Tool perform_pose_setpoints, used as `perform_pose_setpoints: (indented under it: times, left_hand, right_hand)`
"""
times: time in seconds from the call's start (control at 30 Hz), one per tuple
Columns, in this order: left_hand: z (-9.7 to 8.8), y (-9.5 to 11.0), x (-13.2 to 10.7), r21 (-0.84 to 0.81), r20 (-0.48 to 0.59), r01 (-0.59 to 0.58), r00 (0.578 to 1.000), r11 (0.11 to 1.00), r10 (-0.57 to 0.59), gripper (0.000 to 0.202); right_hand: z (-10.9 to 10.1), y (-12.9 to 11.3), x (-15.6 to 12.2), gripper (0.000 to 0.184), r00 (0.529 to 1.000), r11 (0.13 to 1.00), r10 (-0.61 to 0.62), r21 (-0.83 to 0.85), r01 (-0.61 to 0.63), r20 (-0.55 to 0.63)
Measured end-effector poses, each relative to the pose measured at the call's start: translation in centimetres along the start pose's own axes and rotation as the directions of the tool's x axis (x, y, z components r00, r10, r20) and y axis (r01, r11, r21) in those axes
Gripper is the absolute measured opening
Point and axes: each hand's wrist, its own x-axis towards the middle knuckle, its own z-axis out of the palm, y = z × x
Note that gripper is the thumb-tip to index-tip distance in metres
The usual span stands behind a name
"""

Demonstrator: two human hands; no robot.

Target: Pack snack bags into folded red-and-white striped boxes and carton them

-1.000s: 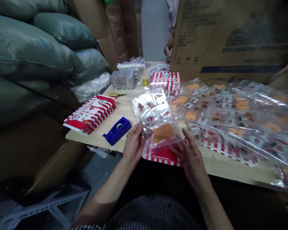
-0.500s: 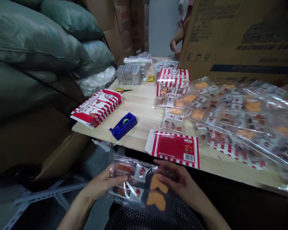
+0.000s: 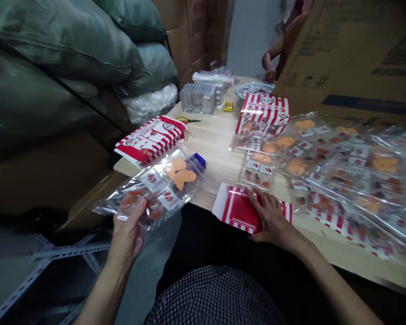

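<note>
At the tabletop edge: left hand, fingers curled, gripping clear plastic packet of orange shapes; right hand, open, resting flat on red-striped carton.

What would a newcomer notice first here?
Clear packets holding orange and dark pieces fill the right side of the table. Red-and-white striped cartons stand out too: a flat stack at the left, another carton under the right hand. The left hand holds up another packet near the front edge.

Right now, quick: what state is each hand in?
Left hand: closed, holding a clear plastic pack.
Right hand: open, resting on a flat red-striped carton.
</note>
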Motion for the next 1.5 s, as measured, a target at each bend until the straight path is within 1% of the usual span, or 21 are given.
perform_pose_setpoints:
  times: [0.07,0.1,0.13,0.2,0.27,0.3,0.33,0.37,0.5,0.63,0.7,0.77,0.87,0.97,1.07,1.17,1.27,1.33,1.4,1.43,1.5]
  left_hand:
    - [-0.3,-0.4,0.0,0.055,0.019,0.124,0.992,0.991,-0.125,0.047]
    - [-0.6,-0.4,0.2,0.101,0.041,0.211,0.976,0.972,-0.216,0.048]
    - [-1.0,-0.4,0.4,0.153,0.07,0.303,0.946,0.941,-0.316,0.048]
    - [-1.8,-0.2,1.0,0.275,0.153,0.459,0.846,0.845,-0.51,0.051]
    - [-2.2,-0.1,1.7,0.387,0.225,0.535,0.735,0.751,-0.64,0.052]
    - [-2.2,-0.1,2.1,0.428,0.25,0.542,0.698,0.724,-0.671,0.051]
    - [-2.1,-0.1,2.4,0.454,0.273,0.533,0.68,0.714,-0.681,0.049]
    - [-1.9,-0.1,2.8,0.466,0.291,0.516,0.678,0.719,-0.675,0.046]
    - [-1.2,0.1,4.2,0.478,0.331,0.443,0.709,0.758,-0.623,0.042]
    - [-1.4,0.7,5.1,0.545,0.361,0.405,0.677,0.734,-0.641,0.044]
    - [-1.4,0.7,5.2,0.546,0.368,0.401,0.674,0.736,-0.641,0.039]
    - [-1.1,0.6,5.2,0.51,0.369,0.397,0.7,0.763,-0.611,0.034]
    - [-0.3,0.2,5.0,0.451,0.351,0.359,0.77,0.817,-0.532,0.034]
    - [0.5,-0.6,4.6,0.442,0.345,0.278,0.825,0.853,-0.447,0.037]
    - [1.0,-1.9,4.1,0.43,0.349,0.194,0.865,0.882,-0.36,0.036]
    - [1.3,-3.1,3.8,0.389,0.343,0.158,0.89,0.907,-0.302,0.035]
    - [1.0,-3.7,4.1,0.387,0.362,0.142,0.886,0.911,-0.292,0.035]
    - [0.7,-3.2,4.6,0.415,0.374,0.152,0.87,0.897,-0.321,0.035]
    - [0.3,-2.2,4.9,0.451,0.377,0.163,0.856,0.877,-0.353,0.035]
    - [0.1,-1.5,4.9,0.468,0.371,0.156,0.858,0.87,-0.354,0.035]
    - [-0.1,0.0,4.5,0.493,0.343,0.102,0.89,0.864,-0.301,0.036]
  right_hand:
    - [0.2,-0.6,-0.7,0.127,1.0,1.0,-0.012,-0.008,0.012,-0.003]
    - [0.3,-0.8,-1.1,0.126,1.0,1.0,-0.025,-0.008,0.025,-0.003]
    - [0.2,-1.0,-1.5,0.126,0.999,0.999,-0.043,-0.004,0.043,0.0]
    - [0.1,-1.4,-2.3,0.123,0.997,0.997,-0.079,0.013,0.079,0.012]
    - [-0.2,-1.7,-2.9,0.122,0.994,0.993,-0.106,0.049,0.104,0.04]
    - [-0.3,-1.9,-3.2,0.122,0.991,0.992,-0.114,0.068,0.11,0.063]
    - [-0.5,-2.0,-3.4,0.121,0.989,0.99,-0.12,0.086,0.112,0.087]
    - [-0.6,-2.1,-3.7,0.121,0.985,0.988,-0.129,0.105,0.117,0.114]
    - [-1.1,-1.9,-4.5,0.12,0.97,0.979,-0.146,0.167,0.114,0.193]
    - [-1.2,-1.8,-4.5,0.124,0.983,0.983,-0.097,0.173,0.069,0.159]
    - [-1.0,-2.2,-4.1,0.124,0.985,0.982,-0.108,0.168,0.085,0.136]
    - [-0.9,-2.7,-3.7,0.123,0.98,0.978,-0.149,0.169,0.126,0.131]
    - [-0.5,-3.3,-3.1,0.121,0.973,0.971,-0.187,0.174,0.162,0.137]
    - [-0.1,-3.3,-2.8,0.119,0.971,0.974,-0.184,0.16,0.16,0.151]
    - [0.2,-3.1,-2.5,0.117,0.976,0.979,-0.161,0.145,0.14,0.148]
    - [0.3,-3.0,-2.3,0.114,0.981,0.984,-0.14,0.125,0.124,0.132]
    - [0.2,-2.9,-2.1,0.113,0.981,0.985,-0.146,0.109,0.132,0.129]
    - [0.2,-2.9,-2.1,0.112,0.977,0.984,-0.159,0.106,0.145,0.14]
    - [0.3,-2.8,-2.1,0.109,0.972,0.982,-0.173,0.098,0.159,0.157]
    - [0.3,-2.8,-2.2,0.108,0.97,0.982,-0.178,0.094,0.164,0.163]
    - [0.4,-2.7,-2.2,0.107,0.969,0.982,-0.18,0.087,0.168,0.167]
